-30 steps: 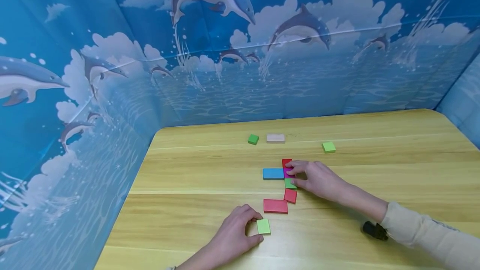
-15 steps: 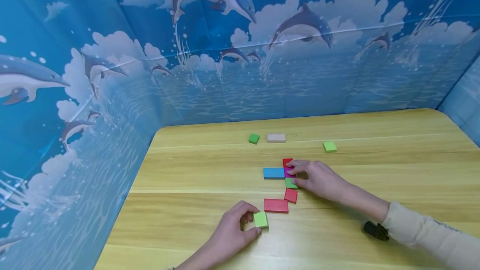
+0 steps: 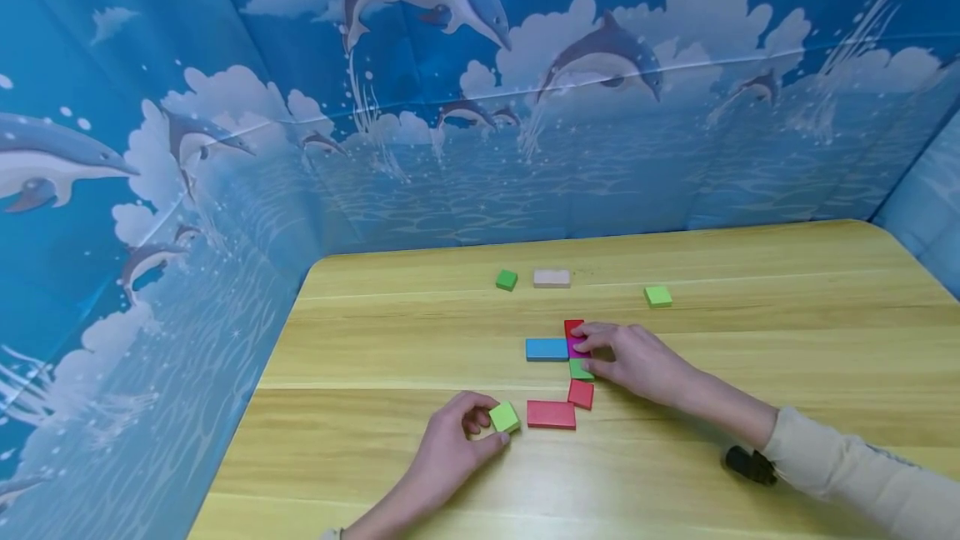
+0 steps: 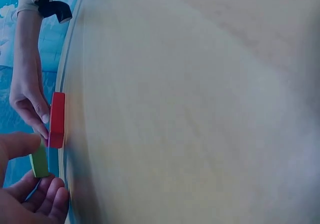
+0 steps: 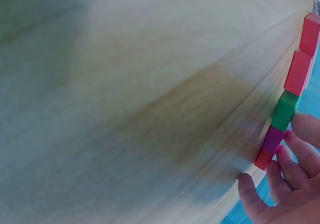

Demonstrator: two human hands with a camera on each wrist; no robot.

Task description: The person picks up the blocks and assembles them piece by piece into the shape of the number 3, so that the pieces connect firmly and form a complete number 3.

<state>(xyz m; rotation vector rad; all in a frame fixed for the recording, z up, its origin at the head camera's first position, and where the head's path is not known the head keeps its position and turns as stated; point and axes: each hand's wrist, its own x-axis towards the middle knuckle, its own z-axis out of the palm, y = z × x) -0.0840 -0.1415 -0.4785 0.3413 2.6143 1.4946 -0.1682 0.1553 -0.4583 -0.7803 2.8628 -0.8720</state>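
Observation:
In the head view my left hand point(image 3: 450, 444) pinches a light green square block point(image 3: 505, 417) between thumb and fingers, left of a long red block point(image 3: 551, 415). The left wrist view shows the same green block point(image 4: 38, 160) tilted in the grip. My right hand point(image 3: 641, 359) rests its fingertips on a column of blocks: a red block point(image 3: 573, 326) at the far end, a purple block point(image 3: 577, 347) and a green block point(image 3: 581, 370). Its fingers are relaxed in the right wrist view and partly hide the column. A small red block point(image 3: 581, 394) sits nearer, touching the green one.
A blue block point(image 3: 547, 349) adjoins the column's left side. Farther back lie a dark green block point(image 3: 506, 279), a pale pinkish block point(image 3: 551, 278) and another light green block point(image 3: 657, 297). A dolphin-print curtain point(image 3: 450, 182) surrounds the wooden table point(image 3: 360, 323).
My left hand has moved the light green block leftward and away from me, and the block has turned and tilted. The right hand has stayed on the column.

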